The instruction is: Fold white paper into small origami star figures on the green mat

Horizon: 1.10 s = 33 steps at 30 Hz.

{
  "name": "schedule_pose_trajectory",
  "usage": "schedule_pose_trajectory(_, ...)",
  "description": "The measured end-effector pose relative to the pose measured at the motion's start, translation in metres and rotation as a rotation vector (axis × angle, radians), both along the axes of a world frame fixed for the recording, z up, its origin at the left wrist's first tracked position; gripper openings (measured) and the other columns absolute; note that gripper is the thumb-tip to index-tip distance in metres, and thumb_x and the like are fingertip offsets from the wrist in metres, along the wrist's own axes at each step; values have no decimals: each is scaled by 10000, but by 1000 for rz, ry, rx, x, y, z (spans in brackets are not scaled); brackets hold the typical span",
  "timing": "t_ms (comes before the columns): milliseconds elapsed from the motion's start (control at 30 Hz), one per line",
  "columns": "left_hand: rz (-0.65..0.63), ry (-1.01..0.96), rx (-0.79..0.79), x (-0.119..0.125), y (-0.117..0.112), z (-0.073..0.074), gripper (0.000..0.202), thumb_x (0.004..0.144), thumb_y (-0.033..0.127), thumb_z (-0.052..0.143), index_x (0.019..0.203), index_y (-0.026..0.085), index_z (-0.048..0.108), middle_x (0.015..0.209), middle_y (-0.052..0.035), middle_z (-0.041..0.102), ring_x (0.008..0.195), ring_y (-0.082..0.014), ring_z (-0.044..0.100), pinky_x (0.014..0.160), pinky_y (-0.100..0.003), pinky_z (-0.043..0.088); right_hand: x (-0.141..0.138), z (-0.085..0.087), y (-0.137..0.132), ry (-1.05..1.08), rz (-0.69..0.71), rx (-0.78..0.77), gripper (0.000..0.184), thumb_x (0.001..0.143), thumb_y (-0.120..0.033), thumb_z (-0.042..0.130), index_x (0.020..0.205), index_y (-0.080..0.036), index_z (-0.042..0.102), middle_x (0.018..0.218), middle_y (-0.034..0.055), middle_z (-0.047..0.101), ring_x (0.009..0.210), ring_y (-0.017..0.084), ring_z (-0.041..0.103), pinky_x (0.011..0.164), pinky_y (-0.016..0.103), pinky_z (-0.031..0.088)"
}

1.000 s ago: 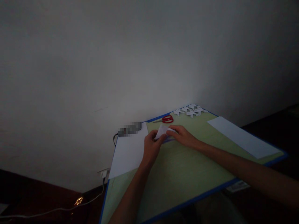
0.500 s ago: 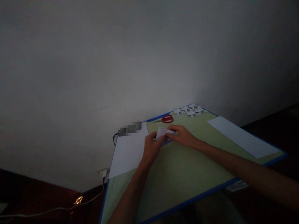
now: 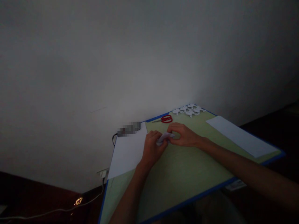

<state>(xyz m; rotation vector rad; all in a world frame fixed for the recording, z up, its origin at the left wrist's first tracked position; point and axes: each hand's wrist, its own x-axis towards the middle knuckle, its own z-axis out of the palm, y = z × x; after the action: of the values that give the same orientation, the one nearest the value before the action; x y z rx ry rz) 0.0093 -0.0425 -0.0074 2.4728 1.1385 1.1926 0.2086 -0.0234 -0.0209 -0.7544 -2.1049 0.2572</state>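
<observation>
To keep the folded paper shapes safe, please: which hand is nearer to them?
Right. The right hand is in front of the folded paper shapes; the left hand is farther away, to their left.

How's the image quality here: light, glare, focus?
Head view: dim overall, the wall darkening toward the upper corners; head view: one bright glint in the dark lower left; head view: folded paper between left hand and right hand looks soft, creases hard to read; head view: a pixelated patch hides whatever lies by the left white sheet.
</observation>
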Motion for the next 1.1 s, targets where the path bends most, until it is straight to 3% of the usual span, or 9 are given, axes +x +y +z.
schedule_pose_trajectory(500, -32, 306, 124, -7, 4, 0, 38, 857, 186, 658, 828, 187, 633, 840, -50, 673, 843, -216, 554, 764, -351, 378, -2, 1, 1, -243, -56, 243, 110, 820, -236, 698, 807, -164, 616, 788, 51, 642, 779, 206, 582, 769, 334, 410)
schedule_pose_trajectory(1100, -24, 514, 153, -5, 3, 6, 13, 865, 162, 642, 861, 174, 638, 888, -57, 700, 876, -227, 573, 783, -379, 366, 7, 11, -1, -465, 3, 164, 154, 903, -276, 662, 826, -150, 618, 810, 57, 633, 794, 206, 555, 783, 332, 408)
